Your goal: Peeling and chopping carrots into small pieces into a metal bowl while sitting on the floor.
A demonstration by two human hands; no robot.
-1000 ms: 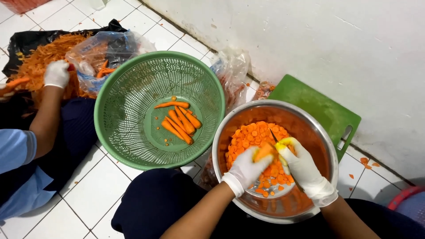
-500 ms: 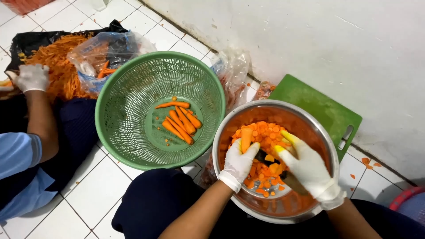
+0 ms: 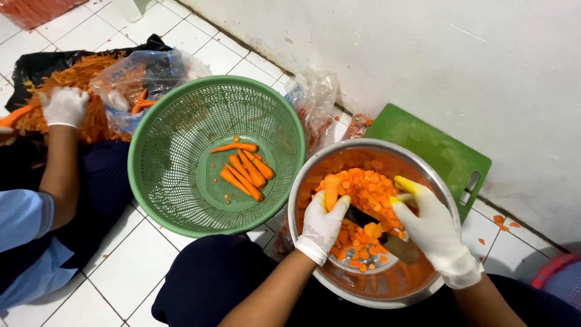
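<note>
While your left hand curls its fingers around a carrot over the steel bowl of slices, your right hand grips a knife, fingers wrapped around it, beside the green basket.

One head-worn camera is looking steeply down over the wearer's lap, facing the white-tiled floor and the foot of the white plastered wall ahead. It is sitting close above the round steel bowl, which is filling the lower right, while the round green plastic basket is lying left of centre. A neighbouring person's gloved hand is showing at the far left edge.
</note>
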